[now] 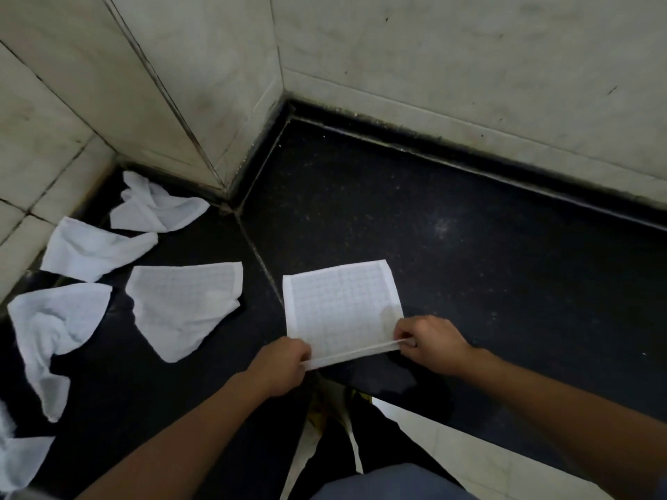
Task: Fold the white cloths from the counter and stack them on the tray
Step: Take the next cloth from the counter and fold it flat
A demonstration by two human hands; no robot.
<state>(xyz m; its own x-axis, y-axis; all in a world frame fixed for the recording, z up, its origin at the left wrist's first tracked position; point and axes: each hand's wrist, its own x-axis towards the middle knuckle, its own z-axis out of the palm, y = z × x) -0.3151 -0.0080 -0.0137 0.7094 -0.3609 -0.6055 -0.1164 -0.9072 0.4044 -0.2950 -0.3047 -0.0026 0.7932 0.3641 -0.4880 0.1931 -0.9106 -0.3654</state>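
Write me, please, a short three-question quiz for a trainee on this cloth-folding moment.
1. True or false: the left hand and the right hand both pinch the near edge of the flat white grid-textured cloth.
2. On the black speckled stone counter, the crumpled white cloths lie to which side of that flat cloth? A) left B) right C) on top of it
3. Is any tray in view?
Key: 1 true; 2 A; 3 no.

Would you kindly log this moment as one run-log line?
left hand: pinches near edge of checked white cloth | right hand: pinches same edge | cloth: spread on black counter | crumpled cloths: left | tray: unseen
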